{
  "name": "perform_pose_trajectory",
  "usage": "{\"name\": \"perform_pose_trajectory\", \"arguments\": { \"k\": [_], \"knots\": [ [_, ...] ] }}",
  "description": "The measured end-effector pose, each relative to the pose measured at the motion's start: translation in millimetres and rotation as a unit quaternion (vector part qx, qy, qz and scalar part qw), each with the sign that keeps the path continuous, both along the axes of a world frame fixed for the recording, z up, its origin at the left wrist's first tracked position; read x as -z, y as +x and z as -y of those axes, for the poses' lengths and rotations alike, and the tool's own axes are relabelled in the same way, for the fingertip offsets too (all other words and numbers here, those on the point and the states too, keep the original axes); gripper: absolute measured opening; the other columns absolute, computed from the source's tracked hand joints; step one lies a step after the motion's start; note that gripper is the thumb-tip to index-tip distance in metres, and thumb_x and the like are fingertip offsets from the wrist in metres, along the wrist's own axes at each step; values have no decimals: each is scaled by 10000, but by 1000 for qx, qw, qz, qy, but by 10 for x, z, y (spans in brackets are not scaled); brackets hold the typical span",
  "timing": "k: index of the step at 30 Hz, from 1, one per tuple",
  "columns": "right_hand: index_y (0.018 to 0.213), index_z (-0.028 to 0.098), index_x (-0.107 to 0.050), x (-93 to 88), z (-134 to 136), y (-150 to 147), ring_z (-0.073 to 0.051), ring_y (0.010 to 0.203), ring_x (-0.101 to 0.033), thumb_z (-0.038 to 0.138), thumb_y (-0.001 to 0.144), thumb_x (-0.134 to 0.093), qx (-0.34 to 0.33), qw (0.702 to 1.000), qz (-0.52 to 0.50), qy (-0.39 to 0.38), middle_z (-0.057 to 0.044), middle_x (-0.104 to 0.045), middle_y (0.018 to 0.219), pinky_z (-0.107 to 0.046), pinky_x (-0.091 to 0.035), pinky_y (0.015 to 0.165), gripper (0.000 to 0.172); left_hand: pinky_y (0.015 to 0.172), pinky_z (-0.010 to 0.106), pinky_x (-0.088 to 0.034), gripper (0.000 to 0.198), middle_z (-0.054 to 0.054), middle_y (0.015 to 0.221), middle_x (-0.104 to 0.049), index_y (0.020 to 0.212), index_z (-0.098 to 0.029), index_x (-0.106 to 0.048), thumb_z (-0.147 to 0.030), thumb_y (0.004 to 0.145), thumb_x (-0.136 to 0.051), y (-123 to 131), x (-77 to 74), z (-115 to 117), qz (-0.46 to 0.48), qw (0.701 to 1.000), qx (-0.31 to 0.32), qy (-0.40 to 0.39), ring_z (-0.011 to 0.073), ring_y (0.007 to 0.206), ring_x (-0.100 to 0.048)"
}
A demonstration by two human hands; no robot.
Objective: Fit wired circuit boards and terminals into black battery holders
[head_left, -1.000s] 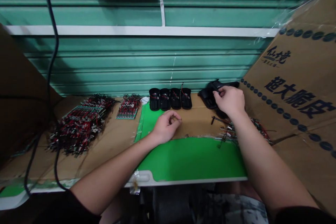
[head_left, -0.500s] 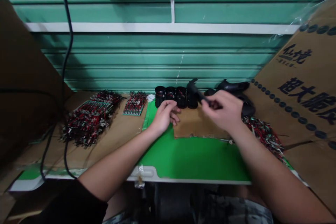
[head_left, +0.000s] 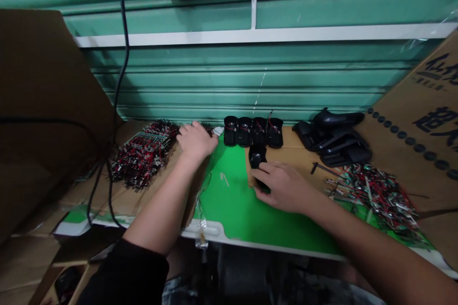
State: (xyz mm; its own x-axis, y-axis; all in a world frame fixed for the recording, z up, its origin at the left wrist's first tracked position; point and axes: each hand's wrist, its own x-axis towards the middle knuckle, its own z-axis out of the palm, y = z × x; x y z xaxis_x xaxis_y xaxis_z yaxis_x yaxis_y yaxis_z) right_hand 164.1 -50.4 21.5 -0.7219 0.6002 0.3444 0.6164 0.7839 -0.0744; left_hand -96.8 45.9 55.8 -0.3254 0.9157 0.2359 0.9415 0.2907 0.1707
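My right hand [head_left: 281, 183] is closed on a black plastic shell [head_left: 256, 153] over the front left part of a cardboard sheet. The shell's lower end is hidden by my fingers. My left hand [head_left: 196, 143] reaches to the back left, its fingers bent down over a small batch of circuit boards [head_left: 206, 127] with wires. The hand covers most of that batch and its fingertips are hidden. Behind my right hand stands a row of several black shells [head_left: 244, 132] with red wires inside. The rightmost one leans a little, a wire sticking up from it.
A large pile of wired boards [head_left: 143, 157] lies at left on cardboard. At right are stacked black plastic parts [head_left: 336, 138], a thin black T-shaped piece [head_left: 315, 167] and a heap of wired boards [head_left: 379, 198]. Cardboard walls flank the green table [head_left: 229, 209]; black cables [head_left: 121, 71] hang at left.
My left hand has moved left from beside the shells to the small board batch. My right hand has come down and left, now with a shell over the cardboard. The view has shifted left.
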Motion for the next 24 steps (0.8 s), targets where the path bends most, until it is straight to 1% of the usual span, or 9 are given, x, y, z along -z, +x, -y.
{"name": "perform_pose_trajectory", "arguments": {
  "k": [2, 4, 8, 11, 14, 17, 19, 22, 24],
  "knots": [
    [1134, 202, -732, -2, 0, 11, -234, 815, -640, 310, 955, -724, 0, 999, -46, -28, -67, -676, 936, -356, -480, 724, 209, 1089, 640, -457, 965, 439, 1480, -525, 1466, 27, -498, -661, 831, -735, -64, 23, -66, 9, 997, -37, -67, 562, 1389, -518],
    [1207, 195, -723, 2, -14, 34, -245, 857, -651, 385, 966, -726, -1, 995, -79, -53, -80, -670, 983, -364, -511, 749, 307, 1114, 655, -448, 1109, 437, 1534, -485, 1547, 15, -423, -713, 781, -757, -99, 41, -115, 25, 990, -56, -129, 566, 1432, -494],
    [1330, 222, -704, 47, -68, 85, -244, 905, -674, 432, 942, -772, -8, 989, -110, -102, -119, -651, 1178, -390, -570, 815, 446, 1147, 666, -446, 1223, 388, 1592, -476, 1675, -51, -255, -658, 757, -789, -122, 39, -160, 49, 976, -82, -196, 529, 1469, -495],
    [1325, 249, -712, 85, -100, 104, -263, 985, -695, 417, 932, -791, -10, 985, -122, -122, -130, -638, 1291, -418, -591, 891, 435, 1145, 639, -468, 1266, 383, 1570, -507, 1696, -46, -194, -641, 757, -799, -148, 34, -180, 62, 977, -86, -186, 515, 1459, -513],
    [1312, 250, -711, 80, -103, 106, -270, 1016, -703, 401, 949, -774, -5, 983, -117, -142, -128, -643, 1318, -432, -593, 926, 398, 1130, 631, -489, 1335, 391, 1568, -492, 1691, -45, -199, -683, 709, -841, -192, 53, -204, 69, 980, -95, -160, 526, 1456, -506],
    [1297, 251, -707, 37, -87, 103, -261, 995, -707, 397, 950, -772, 6, 981, -108, -159, -118, -660, 1285, -420, -593, 909, 383, 1111, 606, -513, 1366, 404, 1568, -459, 1658, -35, -257, -694, 646, -897, -239, 75, -217, 75, 983, -87, -141, 545, 1458, -498],
    [1289, 248, -703, 4, -76, 101, -253, 969, -706, 403, 934, -788, 16, 981, -98, -168, -111, -664, 1263, -406, -591, 880, 396, 1085, 574, -539, 1373, 416, 1561, -442, 1633, -24, -283, -666, 611, -936, -269, 68, -208, 84, 986, -75, -127, 548, 1413, -549],
    [1280, 240, -693, -34, -66, 98, -251, 952, -697, 420, 907, -814, 26, 981, -78, -174, -104, -657, 1235, -396, -582, 849, 432, 1058, 537, -564, 1384, 445, 1567, -397, 1614, 2, -277, -622, 589, -966, -310, 2, -161, 98, 989, -56, -95, 528, 1319, -637],
    [1264, 235, -692, -51, -62, 97, -254, 951, -690, 432, 896, -824, 28, 982, -70, -172, -101, -653, 1206, -392, -575, 834, 438, 1059, 534, -570, 1341, 444, 1537, -423, 1583, 14, -304, -600, 593, -968, -328, -68, -115, 106, 992, -40, -53, 516, 1276, -666]
  ]
}}
